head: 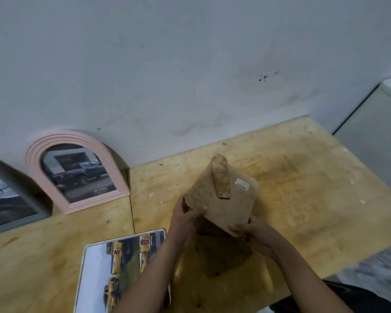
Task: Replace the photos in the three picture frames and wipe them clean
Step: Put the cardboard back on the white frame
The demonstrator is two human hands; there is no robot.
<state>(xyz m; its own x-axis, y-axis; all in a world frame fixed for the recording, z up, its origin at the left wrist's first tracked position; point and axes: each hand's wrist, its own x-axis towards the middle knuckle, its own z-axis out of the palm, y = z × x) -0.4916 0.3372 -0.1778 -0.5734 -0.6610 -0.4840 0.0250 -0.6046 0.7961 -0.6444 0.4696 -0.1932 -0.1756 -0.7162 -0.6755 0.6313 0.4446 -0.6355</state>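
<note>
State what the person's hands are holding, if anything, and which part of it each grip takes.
Both hold the frame backing board, stand side up. The left hand grips its left corner; the right hand grips its near bottom corner.

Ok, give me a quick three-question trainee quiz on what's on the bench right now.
1. True or false: both hands, left and right, hold the brown fibreboard frame back with its fold-out stand.
2. Which frame leans against the wall? A) pink arched picture frame B) grey rectangular picture frame C) a round gold frame
3. Fill in: the white-bordered photo of yellow vehicles lies flat on the ____ plywood tabletop, to the left of the hands.

Key: 1 true; 2 A; 3 yellowish
</note>
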